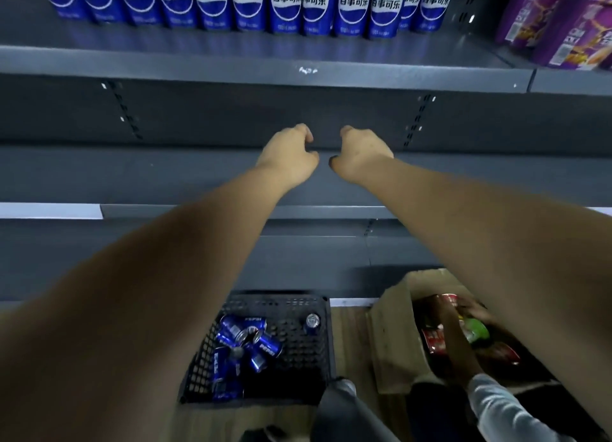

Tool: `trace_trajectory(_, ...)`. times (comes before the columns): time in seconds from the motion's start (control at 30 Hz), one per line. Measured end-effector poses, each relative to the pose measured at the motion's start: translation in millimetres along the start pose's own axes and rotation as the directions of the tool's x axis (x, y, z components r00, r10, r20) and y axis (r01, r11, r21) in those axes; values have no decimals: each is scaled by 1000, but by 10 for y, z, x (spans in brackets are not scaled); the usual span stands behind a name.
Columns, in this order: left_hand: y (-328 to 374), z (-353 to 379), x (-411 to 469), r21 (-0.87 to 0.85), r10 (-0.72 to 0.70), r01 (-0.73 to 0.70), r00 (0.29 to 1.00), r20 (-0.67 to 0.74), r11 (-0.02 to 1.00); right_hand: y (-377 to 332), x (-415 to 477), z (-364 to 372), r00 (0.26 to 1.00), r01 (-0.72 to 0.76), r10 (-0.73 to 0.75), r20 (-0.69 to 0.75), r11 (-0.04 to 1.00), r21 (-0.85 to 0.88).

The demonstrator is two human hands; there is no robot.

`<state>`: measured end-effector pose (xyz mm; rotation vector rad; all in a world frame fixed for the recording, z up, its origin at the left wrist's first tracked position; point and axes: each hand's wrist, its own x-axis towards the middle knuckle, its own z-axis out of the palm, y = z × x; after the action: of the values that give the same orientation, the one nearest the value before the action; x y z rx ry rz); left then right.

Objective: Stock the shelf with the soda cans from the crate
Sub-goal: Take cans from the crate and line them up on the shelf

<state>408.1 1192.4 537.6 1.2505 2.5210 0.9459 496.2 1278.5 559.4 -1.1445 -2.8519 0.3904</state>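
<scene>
Grey shelf (132, 176) edge under forearms | left hand (291, 155), right hand (361, 153) curled, empty, just apart

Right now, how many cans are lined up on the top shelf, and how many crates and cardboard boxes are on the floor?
Blue cans on top shelf: 12
Black crate: 1
Cardboard box: 1
Total: 14

We see a row of blue Pepsi cans (286, 4) standing upright, labels forward, on the grey shelf (231, 65) above our left hand (291, 155) and right hand (361, 153). Well below the hands sits the black perforated crate (198, 358). Loose cans (245, 342) lie heaped on their sides in it, and one single can (312, 322) stands upright.
</scene>
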Motion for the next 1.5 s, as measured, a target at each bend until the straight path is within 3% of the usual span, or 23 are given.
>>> trace_trajectory(0.53,-674,484,-564,235,-203,151,954,220,960,137,-267,1079,944,55,-30,330,996,-66)
trace_trajectory(0.77,-1044,772,-869,243,-365,299,881,301,923,278,-350,1558,877,38,-34,479,999,0)
trace_trajectory(1.03,-1570,1067,-1210,278,-500,426,813,300,861,334,-399,2084,817,-7,-65,572,992,124)
trace_trajectory(1.2,-2013,1260,-1344,153,-599,584,738,311,798,209,-396,2567,788,-141,-69,612,947,288)
trace_trajectory(1.37,-2494,1550,-1417,71,-603,615,735,309,786,25,-473,3226,750,-325,-83,656,818,475)
trace_trajectory(1.5,-2895,1858,-1496,-111,-613,683,706,354,722,10,-565,3743,687,-480,-81,722,696,534)
